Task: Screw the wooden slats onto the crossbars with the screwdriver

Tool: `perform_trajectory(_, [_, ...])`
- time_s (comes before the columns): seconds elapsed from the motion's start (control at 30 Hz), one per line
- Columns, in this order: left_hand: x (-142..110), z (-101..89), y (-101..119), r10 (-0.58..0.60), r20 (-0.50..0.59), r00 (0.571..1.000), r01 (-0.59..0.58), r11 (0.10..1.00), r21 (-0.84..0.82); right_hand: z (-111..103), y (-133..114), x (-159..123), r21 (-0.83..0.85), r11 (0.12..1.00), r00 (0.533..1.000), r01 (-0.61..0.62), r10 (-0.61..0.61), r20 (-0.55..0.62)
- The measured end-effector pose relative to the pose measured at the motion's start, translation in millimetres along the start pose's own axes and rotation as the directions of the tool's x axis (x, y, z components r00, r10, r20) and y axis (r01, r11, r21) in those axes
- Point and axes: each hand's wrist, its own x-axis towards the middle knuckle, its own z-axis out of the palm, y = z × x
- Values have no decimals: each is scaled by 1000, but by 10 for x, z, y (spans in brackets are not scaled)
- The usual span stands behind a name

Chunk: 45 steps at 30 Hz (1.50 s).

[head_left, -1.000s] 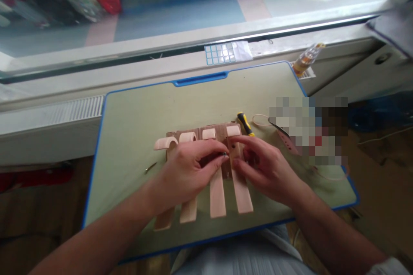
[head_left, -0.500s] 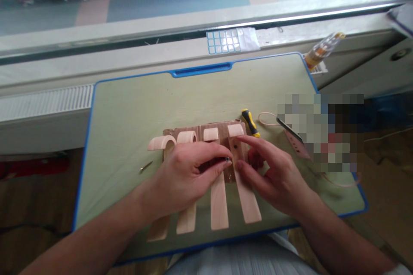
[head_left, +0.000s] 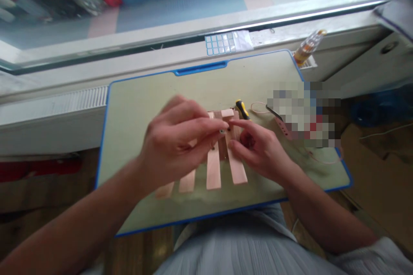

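A wooden assembly [head_left: 222,154] of several pale slats on a brown crosspiece lies on a green lap tray with a blue rim [head_left: 135,107]. My left hand [head_left: 174,142] hovers above the slats, thumb and fingers pinched on a small dark screw [head_left: 222,130]. My right hand [head_left: 258,150] rests on the rightmost slat, its forefinger stretched toward the screw and its thumb on the wood. The left hand hides the curved slat ends at the back.
A yellow-and-black screwdriver [head_left: 241,109] and a rubber band [head_left: 258,107] lie behind the assembly. A blurred patch covers the tray's right side. Beyond the tray run a window sill, a radiator grille [head_left: 77,99], a blister pack [head_left: 227,42] and a small bottle [head_left: 308,47].
My left hand has lifted off the wood with the pinched screw and come nearer the camera. The view has shifted; the right hand stays on the rightmost slat.
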Motion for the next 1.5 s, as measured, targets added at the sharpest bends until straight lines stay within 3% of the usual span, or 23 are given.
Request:
perform_trajectory(0.07, [113,-13,-107,58,-34,998,-55,995,82,15,27,25,4,1000,1000,-2,2,-6])
perform_trajectory(0.1, [167,-3,-169,53,2,999,-53,998,34,24,43,37,9,1000,1000,9,-9,-9])
perform_trajectory(0.2, [283,63,-320,-56,134,989,82,977,-195,52,91,69,7,999,999,38,-37,-30])
perform_trajectory(0.33, [328,151,-360,-96,243,965,163,947,-276,71,134,96,12,999,999,30,-29,-40])
perform_trajectory(0.57, [304,277,-342,-79,290,954,88,996,-16,41,132,113,21,1000,1000,18,-17,-24])
perform_trajectory(0.8, [307,270,-302,-88,348,933,30,985,168,56,123,113,46,998,999,35,-34,-39])
perform_trajectory(1.17, [291,296,-283,-60,374,926,-57,954,293,83,139,88,-10,999,996,50,-50,-72])
perform_trajectory(1.5, [223,316,-265,-13,333,943,-99,943,317,84,94,72,-122,991,993,59,-71,-94])
